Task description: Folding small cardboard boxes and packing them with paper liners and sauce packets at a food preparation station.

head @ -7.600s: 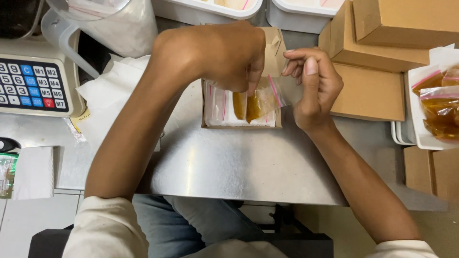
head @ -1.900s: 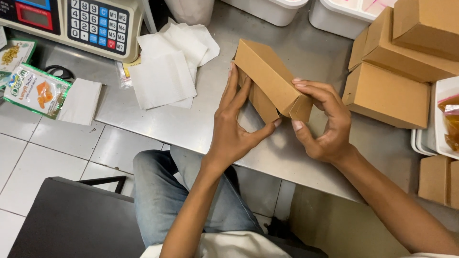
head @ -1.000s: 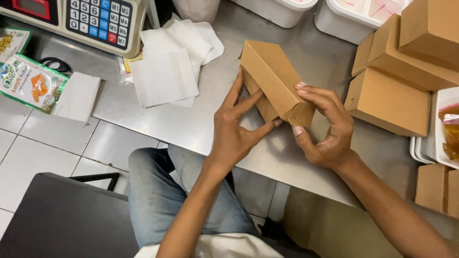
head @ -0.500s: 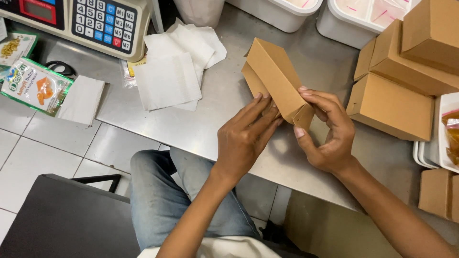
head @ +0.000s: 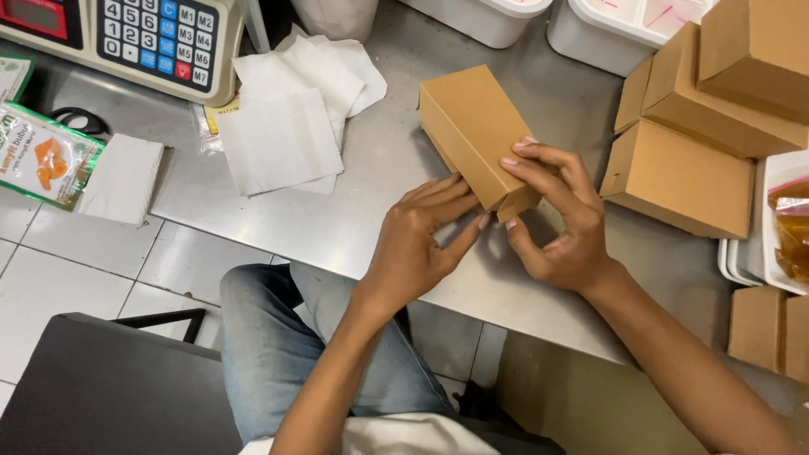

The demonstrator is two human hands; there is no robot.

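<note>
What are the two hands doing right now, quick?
Left hand: fingers out flat, pressing the near end of the brown cardboard box.
Right hand: curled around the same box end, gripping it.

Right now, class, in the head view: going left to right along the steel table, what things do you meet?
Printed snack packet → white paper sheets → left hand → long brown cardboard box → right hand → stacked brown boxes → white tray with a bagged amber product.
</note>
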